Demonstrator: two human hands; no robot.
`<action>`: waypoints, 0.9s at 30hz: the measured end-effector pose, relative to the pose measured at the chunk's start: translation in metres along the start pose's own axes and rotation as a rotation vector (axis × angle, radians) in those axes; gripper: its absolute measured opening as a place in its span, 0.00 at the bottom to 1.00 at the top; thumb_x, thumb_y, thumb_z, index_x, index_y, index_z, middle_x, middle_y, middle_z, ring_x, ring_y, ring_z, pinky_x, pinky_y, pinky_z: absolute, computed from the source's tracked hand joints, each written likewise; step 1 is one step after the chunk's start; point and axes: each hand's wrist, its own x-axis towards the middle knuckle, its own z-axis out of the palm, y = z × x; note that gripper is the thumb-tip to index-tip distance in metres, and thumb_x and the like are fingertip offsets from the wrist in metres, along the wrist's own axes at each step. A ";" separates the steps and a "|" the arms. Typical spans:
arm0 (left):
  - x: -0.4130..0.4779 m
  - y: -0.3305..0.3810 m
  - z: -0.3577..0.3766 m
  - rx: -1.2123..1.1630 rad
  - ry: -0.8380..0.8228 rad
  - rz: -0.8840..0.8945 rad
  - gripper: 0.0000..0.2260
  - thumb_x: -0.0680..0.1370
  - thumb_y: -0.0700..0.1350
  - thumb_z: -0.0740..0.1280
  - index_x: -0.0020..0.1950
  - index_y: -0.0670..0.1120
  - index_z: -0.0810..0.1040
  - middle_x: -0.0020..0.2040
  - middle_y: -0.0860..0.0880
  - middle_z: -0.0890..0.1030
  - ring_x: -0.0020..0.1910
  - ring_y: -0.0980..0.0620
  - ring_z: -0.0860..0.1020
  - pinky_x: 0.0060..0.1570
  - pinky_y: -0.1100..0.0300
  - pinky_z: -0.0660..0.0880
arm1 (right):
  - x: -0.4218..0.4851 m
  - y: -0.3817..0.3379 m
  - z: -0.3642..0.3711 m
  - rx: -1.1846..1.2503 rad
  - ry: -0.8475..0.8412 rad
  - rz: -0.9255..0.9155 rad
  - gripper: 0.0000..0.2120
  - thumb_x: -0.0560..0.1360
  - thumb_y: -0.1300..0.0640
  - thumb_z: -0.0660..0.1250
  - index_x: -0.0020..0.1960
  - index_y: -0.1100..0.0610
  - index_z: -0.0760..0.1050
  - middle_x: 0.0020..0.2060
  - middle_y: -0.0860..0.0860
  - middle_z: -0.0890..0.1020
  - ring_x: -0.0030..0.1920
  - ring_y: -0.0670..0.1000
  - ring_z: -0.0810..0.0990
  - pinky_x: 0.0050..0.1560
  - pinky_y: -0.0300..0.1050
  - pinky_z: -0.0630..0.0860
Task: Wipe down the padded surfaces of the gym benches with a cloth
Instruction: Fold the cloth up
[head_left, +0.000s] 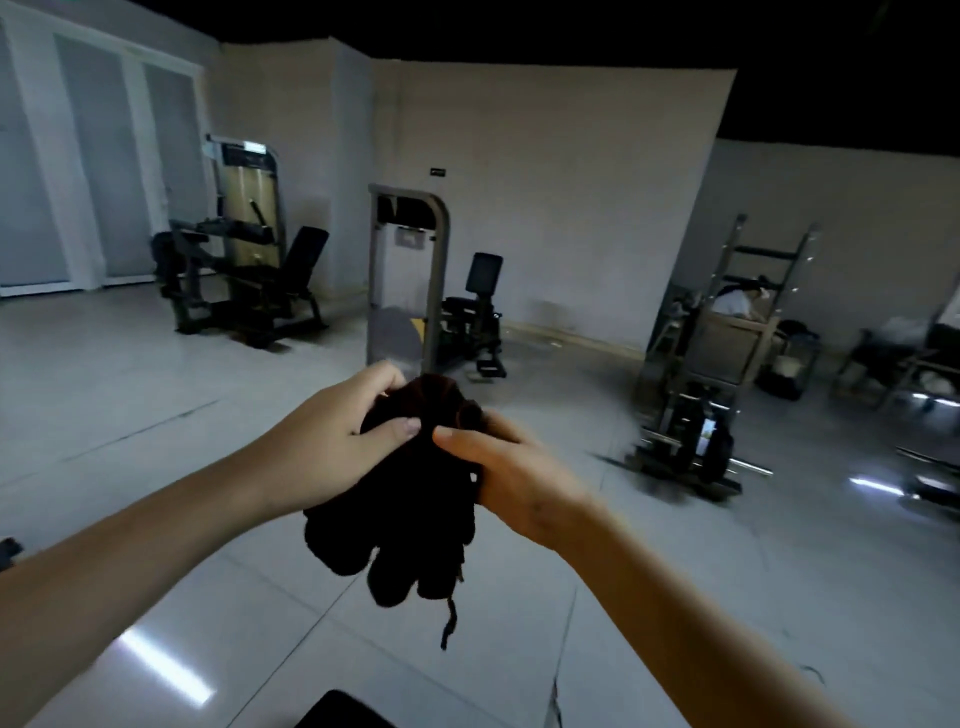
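Dark cloth (410, 499), bunched and thick, loose folds hanging with a frayed string dangling (looks near black in the dim light). It sits mid-air above the tiled floor (156, 395), between both hands. Left hand (332, 441) curls round its upper left, right hand (514, 478) grips its upper right, thumbs on the near side.

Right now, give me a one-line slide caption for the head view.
Left hand and right hand grip a bunched dark cloth above the tiled floor, padded gym machines ahead.
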 end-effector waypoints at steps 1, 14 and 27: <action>0.015 0.002 0.008 0.002 -0.007 0.011 0.04 0.80 0.48 0.63 0.47 0.51 0.70 0.37 0.51 0.77 0.32 0.60 0.76 0.30 0.67 0.67 | 0.004 -0.004 -0.015 -0.025 0.060 -0.014 0.11 0.75 0.60 0.67 0.57 0.57 0.77 0.49 0.56 0.81 0.53 0.54 0.81 0.56 0.52 0.77; 0.168 -0.025 0.060 -0.085 -0.100 0.088 0.08 0.78 0.51 0.67 0.47 0.51 0.69 0.41 0.53 0.79 0.38 0.55 0.79 0.37 0.60 0.73 | 0.058 -0.045 -0.128 -0.311 0.554 -0.146 0.07 0.78 0.65 0.64 0.46 0.57 0.81 0.37 0.52 0.83 0.39 0.50 0.82 0.41 0.42 0.78; 0.289 -0.033 0.123 -0.668 -0.187 0.014 0.20 0.65 0.62 0.70 0.45 0.47 0.78 0.38 0.58 0.82 0.39 0.63 0.81 0.37 0.70 0.73 | 0.142 -0.083 -0.203 -0.274 0.783 -0.077 0.04 0.78 0.60 0.66 0.48 0.59 0.80 0.41 0.56 0.83 0.43 0.54 0.82 0.53 0.52 0.79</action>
